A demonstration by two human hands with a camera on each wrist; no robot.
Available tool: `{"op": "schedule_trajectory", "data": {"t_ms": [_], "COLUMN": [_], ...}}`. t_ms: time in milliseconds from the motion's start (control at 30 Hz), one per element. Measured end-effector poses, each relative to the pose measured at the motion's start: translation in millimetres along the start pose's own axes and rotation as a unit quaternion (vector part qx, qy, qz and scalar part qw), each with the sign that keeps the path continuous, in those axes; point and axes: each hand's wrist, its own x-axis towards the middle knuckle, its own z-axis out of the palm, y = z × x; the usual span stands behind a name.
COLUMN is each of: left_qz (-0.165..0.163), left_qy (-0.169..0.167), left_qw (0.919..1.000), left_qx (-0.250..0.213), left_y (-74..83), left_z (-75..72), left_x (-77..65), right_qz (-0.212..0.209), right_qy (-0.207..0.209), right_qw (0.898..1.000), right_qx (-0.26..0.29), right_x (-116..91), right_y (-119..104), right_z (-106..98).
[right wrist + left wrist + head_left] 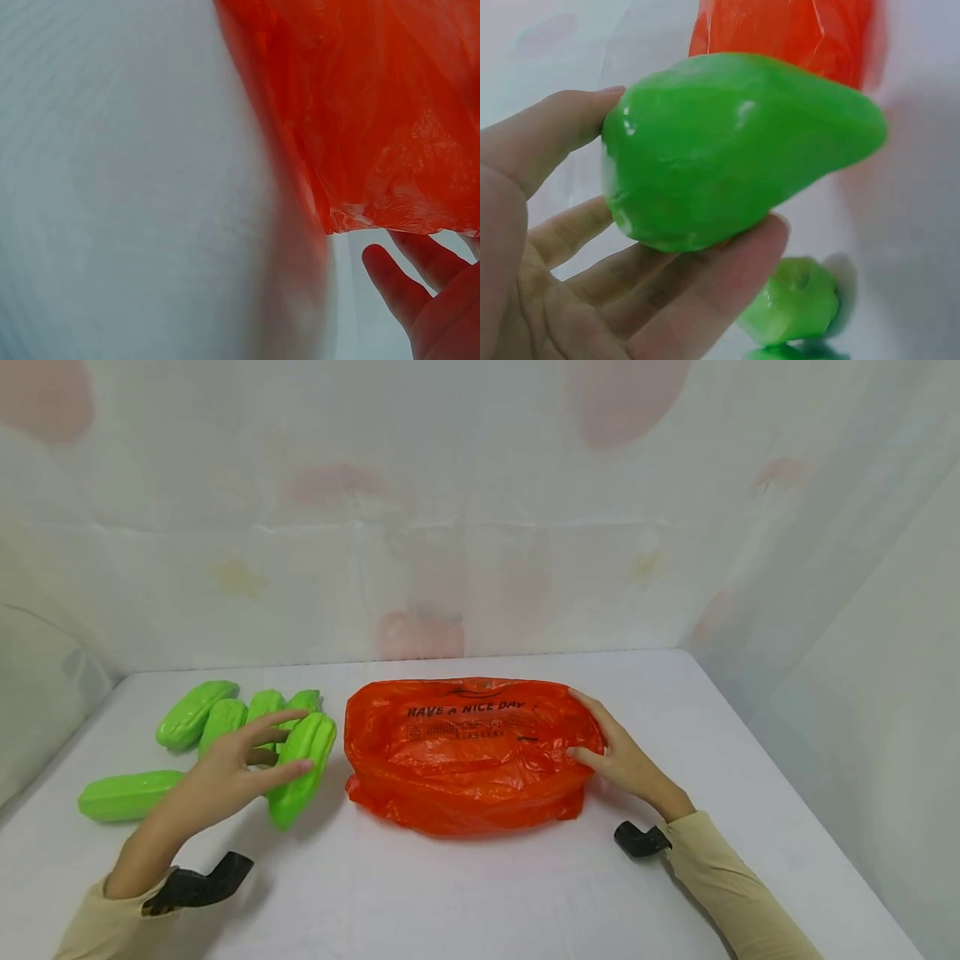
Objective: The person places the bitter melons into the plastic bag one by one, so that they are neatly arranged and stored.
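My left hand (225,768) holds a glossy green ridged toy vegetable (303,768) between thumb and fingers, above the table and left of the bag. The left wrist view shows this green vegetable (720,150) rounded at one end and tapering at the other. A red plastic bag (472,802) printed "HAVE A NICE DAY" lies with its mouth spread wide. On its right side rests my right hand (626,760), thumb and fingers spread along the rim. The right wrist view has the fingers of this hand (442,300) fairly straight at the edge of the red plastic.
Several more green vegetables lie at the left of the white table (487,893), among them one long vegetable (127,795) lying crosswise and another vegetable (197,714) at the back. A patterned curtain (480,568) hangs behind the table's back edge.
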Motion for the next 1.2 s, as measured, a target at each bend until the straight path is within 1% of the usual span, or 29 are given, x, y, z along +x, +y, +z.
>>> {"op": "schedule_trajectory", "data": {"t_ms": [200,433,600,733,900,1067,1200], "left_qz": [0.006,0.009,0.008,0.015,0.030,0.044,0.051], "left_qy": [0.026,0.053,0.083,0.105,0.108,0.109,0.103], "left_qw": [0.9996,0.9985,0.9965,0.9944,0.9935,0.9930,0.9933], "left_qx": [0.007,0.007,0.008,-0.004,-0.019,-0.012,-0.010], "left_y": [10.4,27.6,39.7,48.7,59.7,67.7,72.6], "left_z": [8.8,19.0,26.4,31.5,37.2,43.3,47.4], "left_x": [1.6,5.4,11.2,18.0,28.0,37.5,44.5], "right_qz": [0.004,0.006,0.006,0.005,0.003,0.005,0.005], "right_qy": [-0.003,0.000,0.001,0.000,0.002,0.000,-0.001], "right_qw": [1.000,1.000,1.000,1.000,1.000,1.000,1.000], "right_qx": [0.001,-0.007,-0.009,-0.008,-0.008,-0.005,-0.005], "right_x": [-0.1,-0.1,-0.2,-0.5,-0.6,-0.5,0.0], "right_y": [-1.1,-3.5,-2.3,-1.7,-1.5,-1.8,-1.7], "right_z": [-0.8,-0.9,-0.9,-1.0,-1.2,-0.8,-0.7]}}
